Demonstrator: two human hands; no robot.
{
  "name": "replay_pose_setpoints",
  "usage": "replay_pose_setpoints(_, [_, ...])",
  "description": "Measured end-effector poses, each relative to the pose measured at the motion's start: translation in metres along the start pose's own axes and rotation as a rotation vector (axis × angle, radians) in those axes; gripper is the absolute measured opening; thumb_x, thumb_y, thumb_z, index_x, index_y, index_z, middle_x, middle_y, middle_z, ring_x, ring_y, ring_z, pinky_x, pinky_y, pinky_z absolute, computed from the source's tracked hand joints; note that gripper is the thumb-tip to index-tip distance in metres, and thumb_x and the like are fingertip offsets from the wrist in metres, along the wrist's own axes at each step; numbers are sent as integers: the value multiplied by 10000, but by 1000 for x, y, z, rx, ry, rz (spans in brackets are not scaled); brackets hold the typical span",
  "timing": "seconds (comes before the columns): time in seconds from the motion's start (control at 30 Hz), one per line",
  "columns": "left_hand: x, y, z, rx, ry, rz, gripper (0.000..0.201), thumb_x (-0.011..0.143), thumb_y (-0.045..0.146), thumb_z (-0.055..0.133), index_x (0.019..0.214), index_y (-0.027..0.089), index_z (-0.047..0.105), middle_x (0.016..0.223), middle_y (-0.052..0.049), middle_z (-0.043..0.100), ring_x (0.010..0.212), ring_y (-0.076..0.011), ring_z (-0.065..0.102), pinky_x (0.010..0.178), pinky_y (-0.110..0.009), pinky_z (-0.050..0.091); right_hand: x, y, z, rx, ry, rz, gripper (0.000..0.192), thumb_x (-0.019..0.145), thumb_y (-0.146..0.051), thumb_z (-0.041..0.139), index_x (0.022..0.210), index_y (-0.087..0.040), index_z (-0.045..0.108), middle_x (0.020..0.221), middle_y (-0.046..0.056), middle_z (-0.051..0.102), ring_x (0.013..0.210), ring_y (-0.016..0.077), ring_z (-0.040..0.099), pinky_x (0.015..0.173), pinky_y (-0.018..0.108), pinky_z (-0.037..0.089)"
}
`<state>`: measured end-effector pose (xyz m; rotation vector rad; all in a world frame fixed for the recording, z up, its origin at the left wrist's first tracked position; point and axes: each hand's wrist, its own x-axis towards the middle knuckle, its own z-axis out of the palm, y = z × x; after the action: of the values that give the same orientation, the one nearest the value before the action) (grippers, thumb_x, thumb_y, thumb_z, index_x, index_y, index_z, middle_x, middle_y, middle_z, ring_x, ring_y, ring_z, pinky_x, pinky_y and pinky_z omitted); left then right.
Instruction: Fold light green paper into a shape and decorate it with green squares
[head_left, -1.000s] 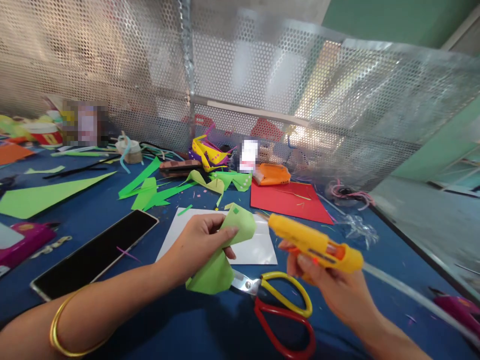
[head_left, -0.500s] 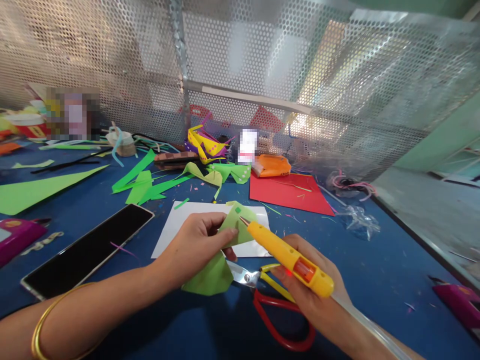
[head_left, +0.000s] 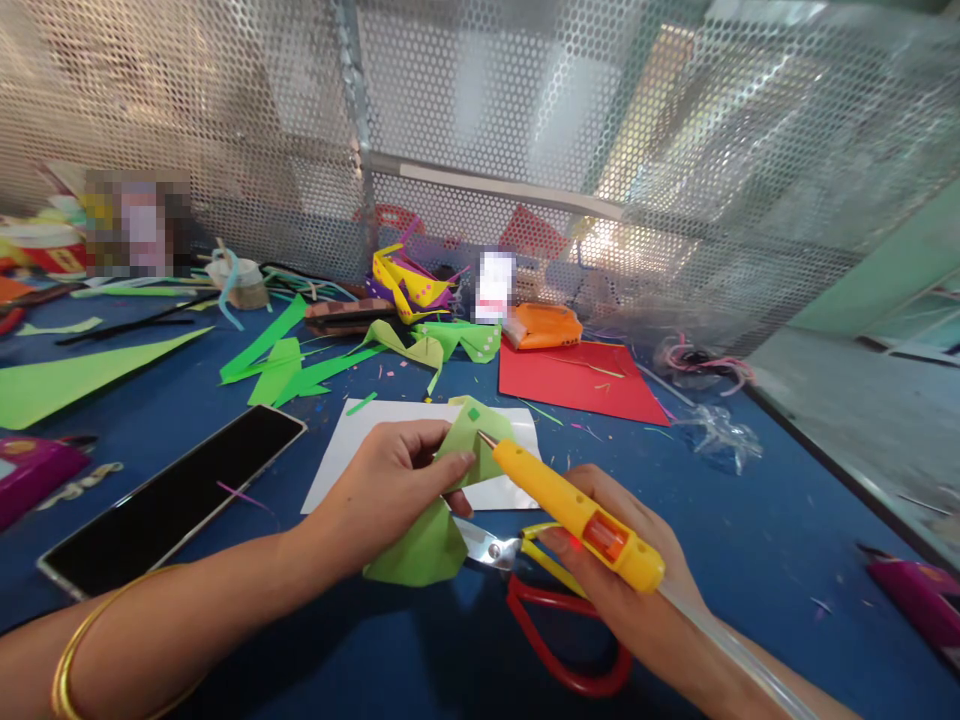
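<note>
My left hand (head_left: 409, 470) pinches a folded light green paper piece (head_left: 480, 415), which carries a small dark green square near its top. A larger green paper part (head_left: 420, 550) hangs below the fingers. My right hand (head_left: 630, 550) is closed around a yellow hot glue pen (head_left: 577, 510) with a red-lit window. Its metal tip is at the green paper, just below the square; whether it touches I cannot tell. Scissors (head_left: 495, 550) with red and yellow handles are beneath my hands, blades toward the green paper. My right fingers overlap the yellow handle.
A white sheet (head_left: 330, 470) lies under my hands. To the left is a black phone (head_left: 180, 500). Green paper scraps (head_left: 277, 370), a red sheet (head_left: 585, 385), an orange packet (head_left: 544, 326) and a yellow-purple paper craft (head_left: 409, 285) lie before a perforated metal screen (head_left: 487, 110).
The view has shifted very slightly. Both hands, the green paper and the glue pen keep nearly the same positions relative to each other.
</note>
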<state>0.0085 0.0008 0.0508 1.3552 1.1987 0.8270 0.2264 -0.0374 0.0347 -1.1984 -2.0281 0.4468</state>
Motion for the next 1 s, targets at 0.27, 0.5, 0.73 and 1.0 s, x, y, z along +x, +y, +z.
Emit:
replay_pose_setpoints(0.27, [1,-2,-1,19,3,-9,236,787,410,623,841,200,715,549,-1,683,504,-156,620,468,-216,428,1,0,0,14,-22,29,151,923,-355,532,834,-236,507,724,-42,558,580,101,520,502,225,385])
replay_pose_setpoints(0.5, [1,-2,-1,29,-11,-11,226,802,397,607,852,202,709,559,-2,686,514,-158,627,470,-220,432,-1,0,-1,15,-20,32,161,927,-362,529,830,-236,502,717,-38,550,569,101,505,492,225,372])
replay_pose_setpoints(0.73, [1,-2,-1,20,-15,-7,211,805,389,610,842,204,705,548,8,675,514,-150,626,478,-214,432,-1,0,0,-4,-16,49,182,930,-358,524,798,-236,493,708,-42,547,559,103,497,486,222,370])
replay_pose_setpoints(1.0, [1,-1,-1,25,-25,-3,229,816,395,606,846,188,698,559,7,677,517,-148,623,478,-214,429,-2,3,1,-26,-18,47,183,919,-370,537,801,-235,500,683,-51,522,536,96,471,478,214,360])
